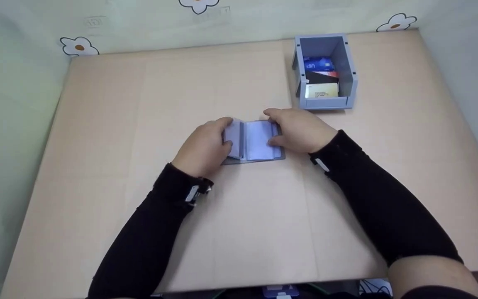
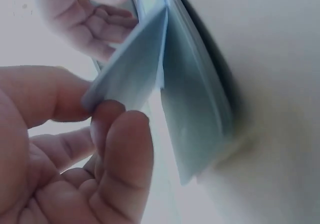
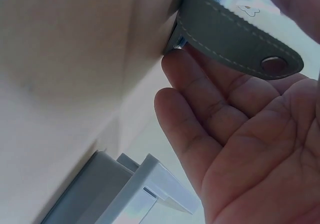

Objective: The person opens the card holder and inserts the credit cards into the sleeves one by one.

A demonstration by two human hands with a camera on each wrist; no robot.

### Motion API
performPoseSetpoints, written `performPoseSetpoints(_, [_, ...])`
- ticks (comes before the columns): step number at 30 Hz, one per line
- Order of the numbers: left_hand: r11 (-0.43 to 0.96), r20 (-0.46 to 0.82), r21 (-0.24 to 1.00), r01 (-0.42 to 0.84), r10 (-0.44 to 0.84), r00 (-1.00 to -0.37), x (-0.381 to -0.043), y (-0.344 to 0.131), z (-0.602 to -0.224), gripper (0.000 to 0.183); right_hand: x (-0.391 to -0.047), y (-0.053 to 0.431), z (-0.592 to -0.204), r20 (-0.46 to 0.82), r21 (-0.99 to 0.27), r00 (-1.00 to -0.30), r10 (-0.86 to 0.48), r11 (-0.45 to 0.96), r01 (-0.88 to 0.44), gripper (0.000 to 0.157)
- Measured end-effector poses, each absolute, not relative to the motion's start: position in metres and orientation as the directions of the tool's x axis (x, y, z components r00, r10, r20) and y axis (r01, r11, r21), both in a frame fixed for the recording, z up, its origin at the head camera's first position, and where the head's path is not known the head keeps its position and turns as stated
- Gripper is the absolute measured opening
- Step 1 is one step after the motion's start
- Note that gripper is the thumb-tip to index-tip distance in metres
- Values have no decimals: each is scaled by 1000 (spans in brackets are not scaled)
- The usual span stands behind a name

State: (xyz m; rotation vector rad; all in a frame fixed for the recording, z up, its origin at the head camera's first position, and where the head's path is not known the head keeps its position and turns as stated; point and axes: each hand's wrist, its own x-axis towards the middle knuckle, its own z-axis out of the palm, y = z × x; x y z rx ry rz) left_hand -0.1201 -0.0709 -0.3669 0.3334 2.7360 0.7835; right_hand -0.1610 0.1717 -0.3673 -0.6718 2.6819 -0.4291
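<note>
A small grey card holder (image 1: 259,141) lies spread open on the table, its clear sleeves showing. At its left side, my left hand (image 1: 203,145) pinches a group of sleeves (image 2: 135,64) between thumb and fingers, lifted away from the rest in the left wrist view. My right hand (image 1: 301,128) is at the holder's right edge, thumb over the sleeves and index finger by the top corner. In the right wrist view, its fingers (image 3: 192,124) are extended, some touching the holder's edge beside a stitched strap (image 3: 225,39) with a metal snap.
A grey open-front bin (image 1: 326,102) stands beyond my right hand at the back right. Inside are several cards, including a blue one (image 1: 318,63) and a yellowish one (image 1: 322,90). Walls with flower drawings border the tan table (image 1: 98,124).
</note>
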Motion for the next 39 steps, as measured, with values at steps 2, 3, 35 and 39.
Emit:
performPoseSetpoints(2, [835, -214, 534, 134, 287, -934, -122, -74, -367, 56, -161, 172, -366, -257, -366, -830, -494, 845, -389, 78])
performPoseSetpoints(3, [839, -223, 529, 130, 285, -932, -123, -76, -367, 56, -161, 171, -366, -258, -367, -830, -494, 845, -389, 77])
performPoseSetpoints(35, [922, -220, 367, 126, 217, -951, -123, -82, -376, 61, -161, 173, -354, -217, -408, -831, -512, 821, -400, 70])
performPoseSetpoints(39, [925, -219, 345, 159, 244, -945, -122, -81, -378, 67, -164, 189, -339, -106, -505, -867, -487, 777, -375, 62])
